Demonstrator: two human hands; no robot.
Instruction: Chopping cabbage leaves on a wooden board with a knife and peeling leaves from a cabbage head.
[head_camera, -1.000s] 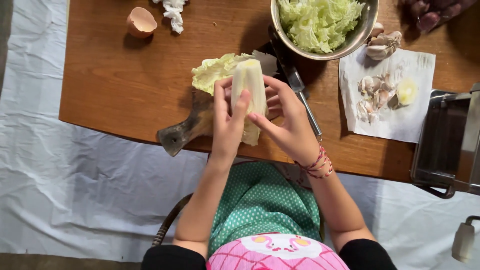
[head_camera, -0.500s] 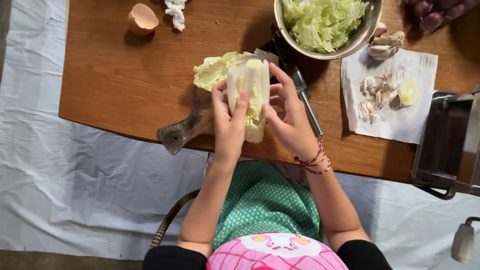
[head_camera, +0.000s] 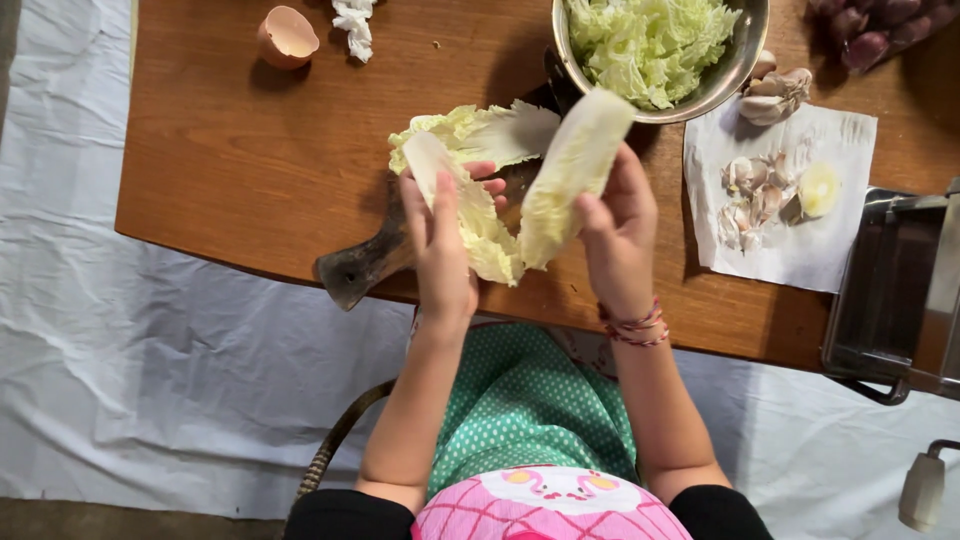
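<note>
The cabbage leaves are held up over the near edge of the table (head_camera: 230, 180), above a dark board (head_camera: 365, 265). One leaf (head_camera: 470, 225) sits in the left hand (head_camera: 440, 255), its long axis running from a white stalk end at top left down to a frilly yellow-green end near the middle. The other leaf (head_camera: 570, 170) sits in the right hand (head_camera: 615, 235), its axis tilted the opposite way, pale end up toward the bowl (head_camera: 745, 55). The two lower ends meet between the hands, making a V. Each leaf lies inward of its hand's fingers.

Left fingers curl over their leaf, thumb pinching the stalk. Right fingers wrap the other leaf's outer side, closed on it.

A third leaf (head_camera: 480, 135) lies flat behind. The bowl holds chopped cabbage (head_camera: 645, 40). Garlic (head_camera: 755, 195) rests on paper (head_camera: 790, 250) at right; an eggshell (head_camera: 287, 37) lies far left.
</note>
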